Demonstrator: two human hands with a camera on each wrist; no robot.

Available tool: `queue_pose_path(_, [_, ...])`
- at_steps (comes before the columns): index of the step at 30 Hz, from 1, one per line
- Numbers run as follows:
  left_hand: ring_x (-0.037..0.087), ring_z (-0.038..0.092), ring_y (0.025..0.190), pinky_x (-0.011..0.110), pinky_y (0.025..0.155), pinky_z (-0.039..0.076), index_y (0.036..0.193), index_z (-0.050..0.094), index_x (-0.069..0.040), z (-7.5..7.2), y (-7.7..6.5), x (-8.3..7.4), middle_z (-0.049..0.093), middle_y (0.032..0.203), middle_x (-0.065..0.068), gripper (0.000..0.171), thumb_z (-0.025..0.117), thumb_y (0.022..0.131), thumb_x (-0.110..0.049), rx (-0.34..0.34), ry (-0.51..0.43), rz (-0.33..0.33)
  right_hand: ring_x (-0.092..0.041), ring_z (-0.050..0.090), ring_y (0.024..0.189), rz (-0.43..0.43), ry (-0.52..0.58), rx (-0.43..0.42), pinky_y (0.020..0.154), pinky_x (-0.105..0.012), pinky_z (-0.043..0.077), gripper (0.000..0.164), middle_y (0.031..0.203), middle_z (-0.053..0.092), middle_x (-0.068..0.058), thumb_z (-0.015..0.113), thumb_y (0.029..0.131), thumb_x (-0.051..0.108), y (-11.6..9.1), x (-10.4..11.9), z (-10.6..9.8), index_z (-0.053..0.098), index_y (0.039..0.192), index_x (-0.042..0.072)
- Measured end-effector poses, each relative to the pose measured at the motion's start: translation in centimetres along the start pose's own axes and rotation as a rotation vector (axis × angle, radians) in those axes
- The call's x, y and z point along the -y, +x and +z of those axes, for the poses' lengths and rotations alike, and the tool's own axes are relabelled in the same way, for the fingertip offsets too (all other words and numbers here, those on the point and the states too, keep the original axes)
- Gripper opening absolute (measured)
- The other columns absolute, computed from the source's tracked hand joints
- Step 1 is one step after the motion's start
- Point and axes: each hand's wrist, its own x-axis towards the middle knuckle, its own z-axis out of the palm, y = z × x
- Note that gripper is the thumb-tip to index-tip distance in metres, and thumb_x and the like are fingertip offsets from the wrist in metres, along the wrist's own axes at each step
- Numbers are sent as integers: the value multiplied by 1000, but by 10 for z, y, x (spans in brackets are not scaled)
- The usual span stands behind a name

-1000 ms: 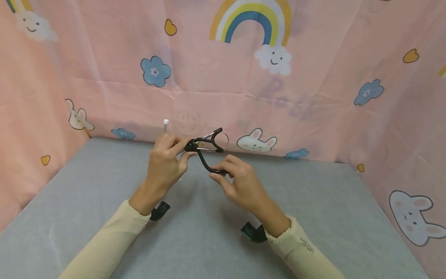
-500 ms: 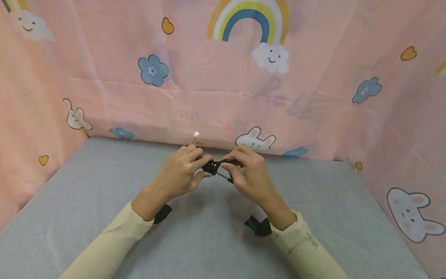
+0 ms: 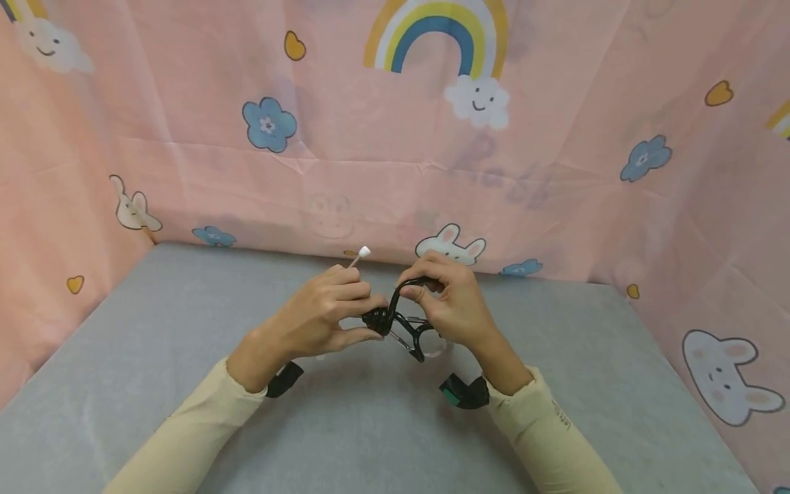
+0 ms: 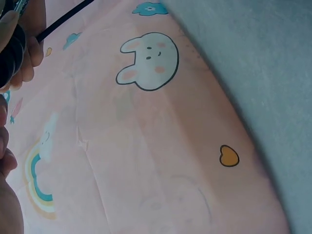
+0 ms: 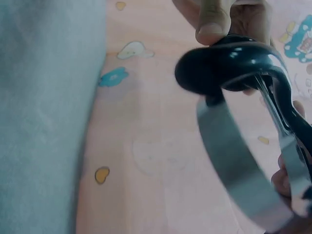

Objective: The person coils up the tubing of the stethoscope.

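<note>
Both hands hold a stethoscope above the table. My left hand grips its middle, where black tubing is wound into a tight coil. A metal ear tube with a white ear tip sticks up behind those fingers; the rest of that end is hidden. To the right, my right hand pinches a raised length of the black tube between thumb and fingers. Below it hangs the black forked part with its metal rods. Close up in the right wrist view, a curved metal strip joins the fork.
Grey cloth covers the table. A pink printed curtain stands along the back and both sides. Black straps show at the wrists, under beige sleeves.
Both hands have moved right and the stethoscope has turned, its forked end now pointing lower right. My right hand has risen, lifting the tube from below the coil to above it.
</note>
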Motion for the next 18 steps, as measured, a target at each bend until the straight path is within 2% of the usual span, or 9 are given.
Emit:
queue_pose_path(5, [12,37,72,28,68,36,97,76,-12,0,1,-1,52,74,-6,35,89,71,-31,-16,-58,-8,-11,42,65,14,72,-17,60,-22,37,11,88,64,-4,74,84,1,1,2,-1,75,91,9])
queue_pose_path(11, [13,39,74,29,72,38,99,76,-12,-2,1,-3,56,75,-6,33,88,74,-30,-7,-54,-17,-10,45,67,29,99,-72,61,-20,39,9,87,64,-6,72,85,-1,1,4,2,74,91,6])
queue_pose_path(15, [13,45,75,29,74,41,100,77,-10,-1,2,-3,61,77,-6,34,88,73,-28,-20,-4,18,-10,45,68,45,109,-130,61,-19,40,8,86,63,-7,72,85,-1,0,4,5,74,91,5])
queue_pose_path(18, [14,53,75,30,77,46,100,77,-8,1,5,-6,66,79,-4,35,88,73,-28,-39,94,48,-10,45,66,67,125,-180,59,-19,40,7,85,62,-9,72,85,-2,-1,3,6,73,91,2])
